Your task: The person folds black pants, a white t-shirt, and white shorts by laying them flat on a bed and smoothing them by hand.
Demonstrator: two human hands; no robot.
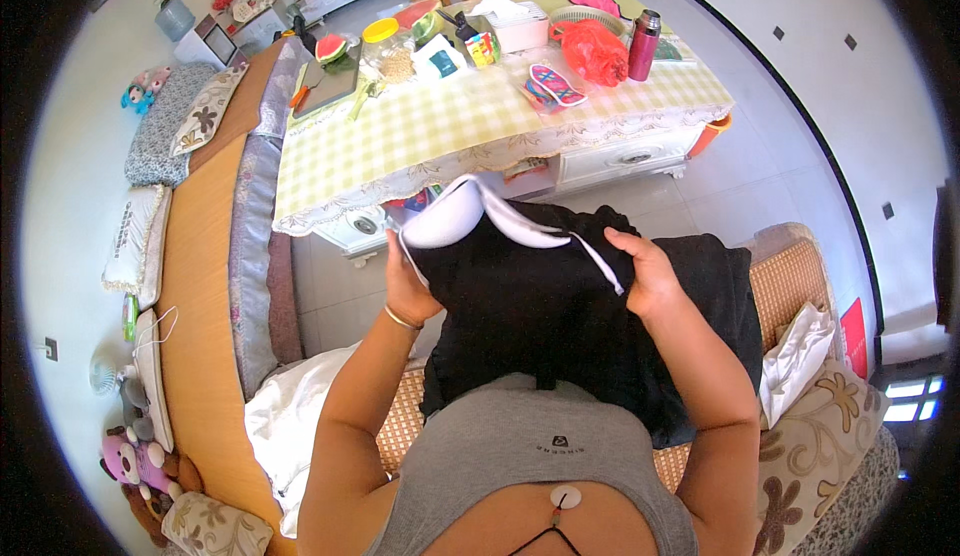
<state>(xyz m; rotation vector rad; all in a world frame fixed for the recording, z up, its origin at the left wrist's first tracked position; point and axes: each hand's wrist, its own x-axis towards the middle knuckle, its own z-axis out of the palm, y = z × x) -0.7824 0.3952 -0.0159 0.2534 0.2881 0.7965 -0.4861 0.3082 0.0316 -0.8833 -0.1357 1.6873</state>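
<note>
A white bra [448, 214] with moulded cups is held up in front of me, against black cloth [530, 301]. My left hand [410, 286] is closed round the bra's left side, its fingers partly behind the cup. My right hand [648, 274] is closed at the right edge of the black cloth, its fingertips partly hidden. The thin end of the bra's band hangs just beside that hand's palm. More black cloth spreads across my lap and over the seat to my right.
Ahead stands a table with a checked cloth [400, 156], bearing cut watermelon [331, 48], a jar [388, 60], slippers [553, 86], a red bag [597, 53] and a flask [645, 46]. White cloth [290, 416] lies left; a patterned cushion [820, 446] is at right.
</note>
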